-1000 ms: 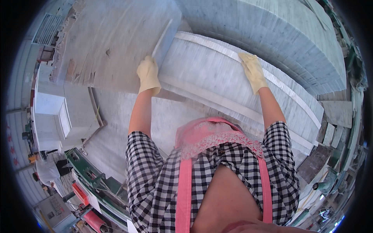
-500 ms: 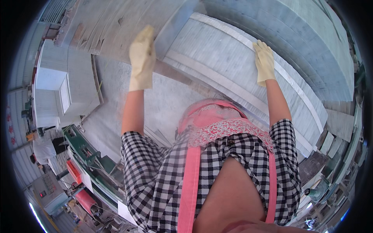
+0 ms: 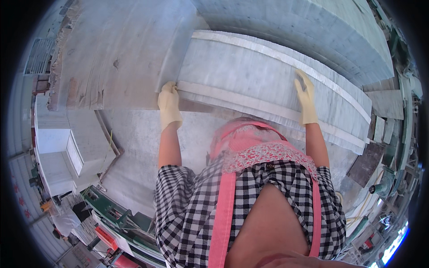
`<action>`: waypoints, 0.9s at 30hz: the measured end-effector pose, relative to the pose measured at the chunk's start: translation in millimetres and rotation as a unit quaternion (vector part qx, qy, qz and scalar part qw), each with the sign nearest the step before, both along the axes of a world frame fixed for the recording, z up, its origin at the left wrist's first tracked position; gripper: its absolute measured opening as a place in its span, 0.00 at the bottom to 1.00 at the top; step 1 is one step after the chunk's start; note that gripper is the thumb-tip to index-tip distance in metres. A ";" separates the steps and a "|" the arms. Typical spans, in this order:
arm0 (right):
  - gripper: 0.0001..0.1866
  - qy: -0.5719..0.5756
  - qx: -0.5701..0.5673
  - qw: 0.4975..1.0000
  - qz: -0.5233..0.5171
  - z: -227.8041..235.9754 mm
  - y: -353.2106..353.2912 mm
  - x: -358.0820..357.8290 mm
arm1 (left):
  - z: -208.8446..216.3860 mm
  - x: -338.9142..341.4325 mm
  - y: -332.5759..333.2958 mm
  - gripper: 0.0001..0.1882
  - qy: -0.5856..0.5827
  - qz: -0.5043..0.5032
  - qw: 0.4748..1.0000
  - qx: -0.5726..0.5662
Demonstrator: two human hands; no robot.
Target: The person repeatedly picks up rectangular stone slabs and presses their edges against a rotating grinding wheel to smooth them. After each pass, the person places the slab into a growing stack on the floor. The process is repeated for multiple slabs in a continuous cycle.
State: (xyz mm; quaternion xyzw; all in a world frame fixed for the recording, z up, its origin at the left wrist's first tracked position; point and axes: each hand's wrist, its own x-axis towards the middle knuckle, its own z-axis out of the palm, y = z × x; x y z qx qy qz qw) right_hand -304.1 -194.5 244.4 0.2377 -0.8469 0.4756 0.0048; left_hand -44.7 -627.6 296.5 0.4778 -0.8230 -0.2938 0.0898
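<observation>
A long pale grey stack with a streaked, wood-like top face lies in front of me. Two whitish strips cross it lengthwise: a far strip and a near strip. My left hand, in a cream rubber glove, is at the stack's near left corner, beside the end of the near strip. Its fingers are closed, and what they pinch, if anything, is too small to make out. Gloved likewise, my right hand is over the right part of the top, fingers apart, holding nothing.
A larger pale stack rises behind, and a broad brownish-grey block stands at the left. White box-like pieces are farther left. Green machinery stands at lower left, and a dark board lies at right.
My left hand has come down and nearer, from above the left block to the stack's corner. My right hand has moved nearer from the far strip, its fingers spreading. The view has shifted.
</observation>
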 end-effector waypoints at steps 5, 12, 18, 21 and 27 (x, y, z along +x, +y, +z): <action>0.21 -0.066 -0.013 0.996 -0.062 35.3 2.0 19.8 | 9.7 9.1 -2.8 0.17 -0.023 -0.002 0.997 -0.070; 0.21 -0.114 -0.077 0.990 -0.018 98.5 -59.6 44.9 | 96.2 -0.6 33.9 0.22 0.223 0.092 0.963 0.122; 0.21 -0.207 -0.111 0.970 0.056 105.3 -91.1 42.2 | 109.0 -64.7 108.9 0.18 0.174 -0.201 0.952 0.153; 0.21 -0.252 -0.087 0.961 0.070 111.9 -77.7 45.9 | 98.0 -82.7 131.4 0.17 0.165 -0.272 0.930 0.185; 0.20 -0.304 -0.034 0.952 0.026 97.0 -68.3 50.4 | 55.1 -118.2 106.2 0.22 0.216 -0.495 0.842 -0.006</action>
